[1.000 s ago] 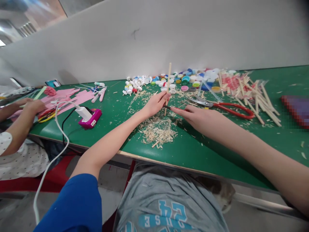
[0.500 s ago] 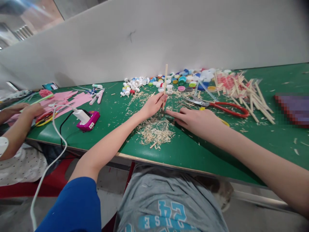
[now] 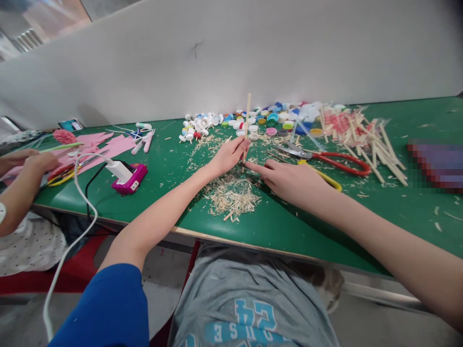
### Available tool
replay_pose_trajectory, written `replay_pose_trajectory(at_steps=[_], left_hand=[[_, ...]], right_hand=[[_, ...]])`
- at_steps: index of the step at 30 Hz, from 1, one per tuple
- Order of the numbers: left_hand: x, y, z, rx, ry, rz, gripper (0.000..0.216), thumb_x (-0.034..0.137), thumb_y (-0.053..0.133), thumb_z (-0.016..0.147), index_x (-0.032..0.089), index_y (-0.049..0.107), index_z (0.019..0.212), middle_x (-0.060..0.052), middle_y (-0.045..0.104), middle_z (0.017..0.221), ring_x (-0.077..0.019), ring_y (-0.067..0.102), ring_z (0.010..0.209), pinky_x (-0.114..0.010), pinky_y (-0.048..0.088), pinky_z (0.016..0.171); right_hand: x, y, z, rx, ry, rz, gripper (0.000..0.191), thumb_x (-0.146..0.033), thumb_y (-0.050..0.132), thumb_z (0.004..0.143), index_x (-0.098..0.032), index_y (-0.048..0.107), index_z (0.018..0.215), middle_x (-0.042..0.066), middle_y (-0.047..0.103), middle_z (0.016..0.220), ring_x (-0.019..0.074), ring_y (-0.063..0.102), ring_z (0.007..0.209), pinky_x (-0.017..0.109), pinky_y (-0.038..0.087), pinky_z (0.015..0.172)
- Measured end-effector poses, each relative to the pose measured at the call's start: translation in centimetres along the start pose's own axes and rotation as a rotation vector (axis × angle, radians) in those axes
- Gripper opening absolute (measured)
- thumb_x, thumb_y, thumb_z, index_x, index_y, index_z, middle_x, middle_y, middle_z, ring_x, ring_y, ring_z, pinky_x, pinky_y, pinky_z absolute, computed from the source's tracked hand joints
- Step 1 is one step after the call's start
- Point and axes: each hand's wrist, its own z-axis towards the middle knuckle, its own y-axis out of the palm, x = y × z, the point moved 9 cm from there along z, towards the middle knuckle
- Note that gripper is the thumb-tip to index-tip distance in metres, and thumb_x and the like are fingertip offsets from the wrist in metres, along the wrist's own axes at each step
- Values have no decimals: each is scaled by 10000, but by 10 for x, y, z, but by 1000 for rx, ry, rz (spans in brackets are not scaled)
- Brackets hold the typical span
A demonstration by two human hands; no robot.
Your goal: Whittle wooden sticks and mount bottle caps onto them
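Note:
My left hand point(image 3: 227, 156) pinches a thin wooden stick point(image 3: 247, 114) and holds it upright on the green table point(image 3: 289, 221), its lower end among a heap of wood shavings point(image 3: 231, 195). My right hand point(image 3: 289, 177) lies just right of the stick's base, fingers closed round a small dark tool whose tip meets the stick near the table; most of the tool is hidden under the hand.
Red-handled cutters point(image 3: 325, 158) and a yellow-handled tool point(image 3: 325, 177) lie right of my hands. Bottle caps point(image 3: 271, 120) and loose sticks point(image 3: 369, 140) line the back. A pink device with a white plug point(image 3: 128, 174) stands left. Another person's arms point(image 3: 21, 178) work at far left.
The stick and both hands have stayed almost in place; my right hand has slid slightly left toward the stick's base. The view has shifted a little.

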Motion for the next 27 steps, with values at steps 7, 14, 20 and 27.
replay_pose_trajectory(at_steps=[7,14,20,27], left_hand=[[0,0,1,-1,13,6,474,591,289,956,200,462,750,6,551,678,-104,516,630,-288,443,688],[4,-1,0,-4,20,6,474,592,302,952,199,464,744,-2,552,680,-112,512,635,-297,446,686],[-1,-4,1,-1,42,-5,483,590,309,952,193,510,765,-9,568,693,-121,535,668,-294,453,696],[8,-5,1,-17,52,33,483,554,315,964,186,529,737,-25,592,726,-125,518,689,-297,447,713]], right_hand=[[3,0,0,23,6,23,533,-342,266,970,-360,355,1495,50,593,953,30,215,495,228,84,534],[2,0,2,20,18,-16,536,-355,271,972,-395,312,1505,29,588,952,47,210,493,238,85,524],[2,-8,-1,44,16,-44,522,-342,281,978,-394,327,1496,37,580,945,53,312,529,229,115,541],[1,-14,0,63,10,-68,494,-352,282,1001,-385,345,1490,44,576,923,48,266,529,229,102,537]])
